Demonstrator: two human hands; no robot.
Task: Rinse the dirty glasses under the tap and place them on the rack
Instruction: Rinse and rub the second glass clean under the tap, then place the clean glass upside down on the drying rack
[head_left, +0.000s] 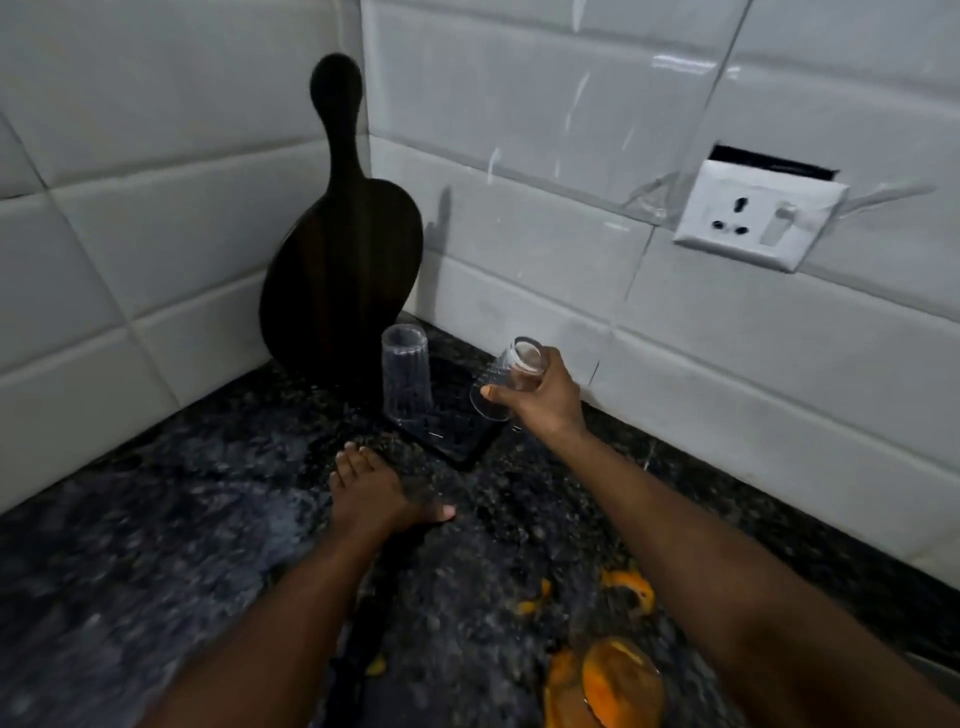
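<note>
Dark speckled stone countertop (156, 545), set in a corner formed by two white glossy tiled walls (519, 130).

Surroundings:
- Dark wooden paddle-shaped cutting board (340, 280), one. It stands upright in the corner, handle up, leaning on the wall just behind the rack.
- White wall socket with switch (758, 218), one, on the right-hand wall, well apart from the glasses.
- Orange peel scraps (618, 680), several, on the near right of the counter. Blur prevents an exact count.

Task items:
- Flat black drying rack (457, 436), one, lying on the counter near the corner.
- Ribbed clear glass, upside down (406, 376), one. It stands on the rack's left part, in front of the board's lower edge, and takes up that side of the rack.
- Plain-based clear glass, tilted (506, 379), one. It is held over the rack's right part, base uppermost and mouth slanting down. A narrow gap separates it from the inverted glass. Whether its rim touches the rack cannot be told.

Glasses in total: two.

Hands:
- Right hand (545, 400): curled round the tilted glass, thumb on the near side, the other fingers wrapped over the far side near the base.
- Left hand (371, 499): lies palm down on the bare counter, just short of the rack's near corner. Its fingers are straight and close together, the thumb is spread out to the side, and it holds nothing.
</note>
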